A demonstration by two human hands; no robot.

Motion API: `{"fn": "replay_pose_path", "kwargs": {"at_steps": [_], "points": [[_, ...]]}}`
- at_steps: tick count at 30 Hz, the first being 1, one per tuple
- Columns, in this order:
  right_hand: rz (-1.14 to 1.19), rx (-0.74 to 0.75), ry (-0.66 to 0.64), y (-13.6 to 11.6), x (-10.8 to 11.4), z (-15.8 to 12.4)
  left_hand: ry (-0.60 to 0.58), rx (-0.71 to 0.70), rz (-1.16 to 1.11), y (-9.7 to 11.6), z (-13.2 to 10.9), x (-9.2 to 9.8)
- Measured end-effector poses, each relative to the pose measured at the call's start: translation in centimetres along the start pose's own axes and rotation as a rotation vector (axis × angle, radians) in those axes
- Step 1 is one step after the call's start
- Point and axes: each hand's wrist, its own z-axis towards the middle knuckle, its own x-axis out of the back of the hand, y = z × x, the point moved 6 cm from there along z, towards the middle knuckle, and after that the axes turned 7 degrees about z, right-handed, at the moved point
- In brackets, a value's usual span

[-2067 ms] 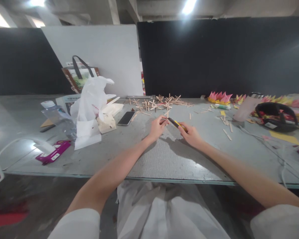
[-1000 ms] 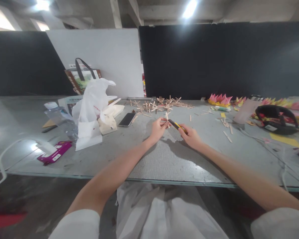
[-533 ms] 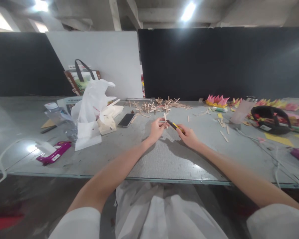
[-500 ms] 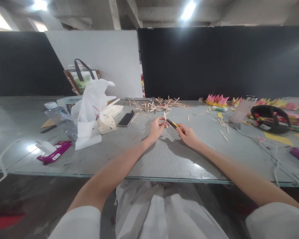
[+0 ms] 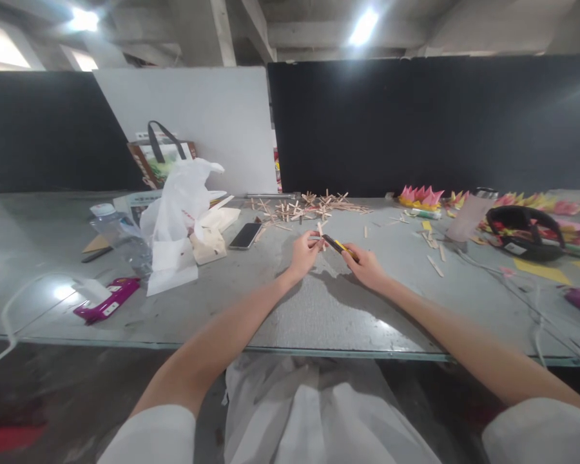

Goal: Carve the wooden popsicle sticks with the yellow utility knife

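My left hand [image 5: 304, 252] is closed on a small piece made of crossed wooden craft sticks [image 5: 319, 229], held just above the table. In my right hand [image 5: 366, 265] is a yellow and black utility knife [image 5: 339, 246], its tip pointing left and meeting the sticks near my left fingertips. Whether the blade touches the wood is too small to tell. Beyond my hands lies a heap of craft sticks [image 5: 294, 210], many of them joined in crosses. A few loose sticks [image 5: 435, 265] are to the right of my right hand.
A phone [image 5: 245, 236], a white plastic bag [image 5: 176, 212], a clear bottle [image 5: 125, 235] and a purple power strip [image 5: 107, 301] are on the left. To the right stand pink paper flowers [image 5: 420, 197], a tumbler [image 5: 470, 216], a black headband-like object [image 5: 524, 233] and white cables [image 5: 502, 277].
The view has tilted slightly, so the scene sits a little lower. Both hands keep their holds on the sticks and the knife, with hardly any movement.
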Motion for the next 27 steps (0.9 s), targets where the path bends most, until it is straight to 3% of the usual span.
{"fn": "replay_pose_path", "kwargs": {"at_steps": [16,27], "points": [[-0.028,-0.008,-0.019,0.3,-0.1,0.0,0.011,0.032,-0.053,0.3,-0.2,0.0],[-0.039,-0.022,0.001,0.2,-0.1,-0.1,-0.004,0.126,-0.194,-1.0,0.5,0.0]]}}
